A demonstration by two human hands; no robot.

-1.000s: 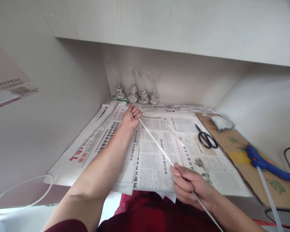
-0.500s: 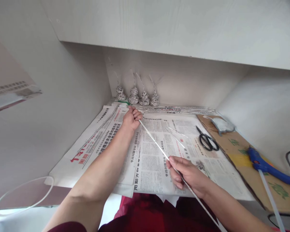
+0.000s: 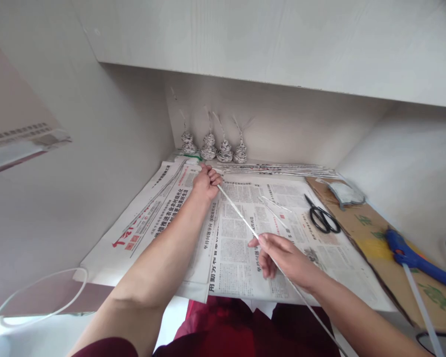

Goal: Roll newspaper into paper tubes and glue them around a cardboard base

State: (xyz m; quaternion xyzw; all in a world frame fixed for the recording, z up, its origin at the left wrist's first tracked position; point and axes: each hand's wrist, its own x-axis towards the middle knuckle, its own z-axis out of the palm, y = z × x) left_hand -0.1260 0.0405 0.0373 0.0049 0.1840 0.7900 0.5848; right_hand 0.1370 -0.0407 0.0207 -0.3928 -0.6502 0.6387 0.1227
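Observation:
A long thin paper stick (image 3: 238, 211), rolled and whitish, slants from the far middle down toward the lower right. Its far end is in the closed fist of my left hand (image 3: 207, 182), above the newspaper. My right hand (image 3: 282, 255) pinches the stick about midway between thumb and finger, the other fingers curled loosely below. The rest of the stick runs under that hand and past the table edge. Newspaper sheets (image 3: 234, 267) lie beneath both hands. Short cut paper pieces (image 3: 273, 210) rest on them, left of black-handled scissors (image 3: 322, 218).
Several woven gourd-shaped paper pieces (image 3: 225, 151) stand along the back wall, beside a bundle of paper sticks (image 3: 278, 170). On the right, cardboard (image 3: 375, 223) carries a small plastic bag (image 3: 345, 193) and a blue glue gun (image 3: 412, 258). A shelf panel (image 3: 263, 44) hangs low overhead.
My right hand has shifted slightly along the stick, and its fingers have loosened. My left fist keeps its grip. The whole view has moved a little.

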